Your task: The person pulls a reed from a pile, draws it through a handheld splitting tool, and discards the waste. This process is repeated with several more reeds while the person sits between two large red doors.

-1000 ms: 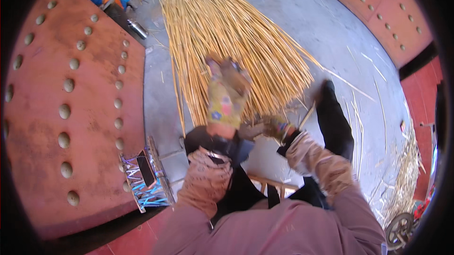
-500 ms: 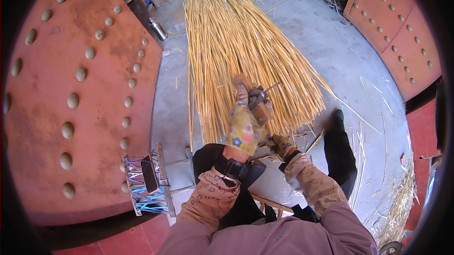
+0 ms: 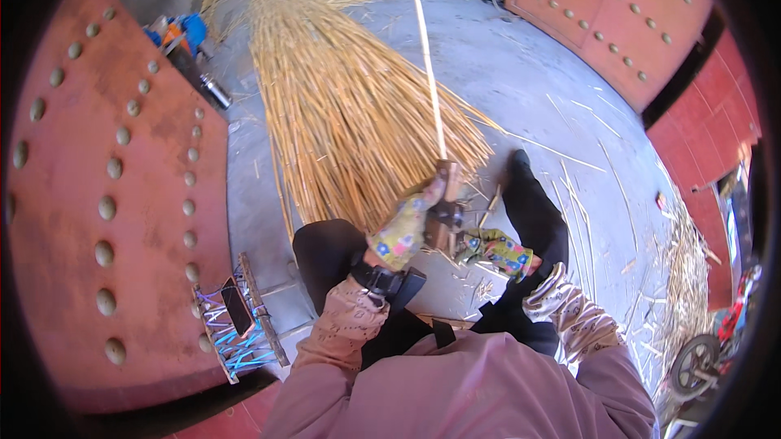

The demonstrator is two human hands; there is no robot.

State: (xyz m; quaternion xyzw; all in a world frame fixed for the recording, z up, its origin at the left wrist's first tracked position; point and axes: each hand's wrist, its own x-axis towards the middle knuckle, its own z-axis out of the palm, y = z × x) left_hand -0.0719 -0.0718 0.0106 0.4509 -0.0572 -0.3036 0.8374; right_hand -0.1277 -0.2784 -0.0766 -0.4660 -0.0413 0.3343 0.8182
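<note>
My left hand [image 3: 400, 229], in a yellow floral glove, is closed around a small wood-and-metal hand tool [image 3: 443, 215]. A long pale reed stalk [image 3: 426, 56] runs away from the tool's far end. Close by the near end of that tool is my right hand [image 3: 500, 253], in a matching floral glove. Its fingers are curled, and what they hold, if anything, is hidden. Beyond both hands a wide, fanned layer of golden reed stalks [image 3: 342, 105] lies on the floor, its near ends between my legs.
A studded red door [image 3: 154, 203] stands at the left, another [image 3: 606, 12] at the far right. Left of my knee is a low corded stool [image 3: 264, 317] bearing a phone [image 3: 237, 307]. A metal flask [image 3: 216, 91] stands beyond. Loose straw [image 3: 687, 317] and a wheel [image 3: 694, 366] are at right.
The tool has come nearer and turned, and a long stalk now extends from it. My left hand has moved toward me off the reeds. The whole view has shifted, with the scene sliding left.
</note>
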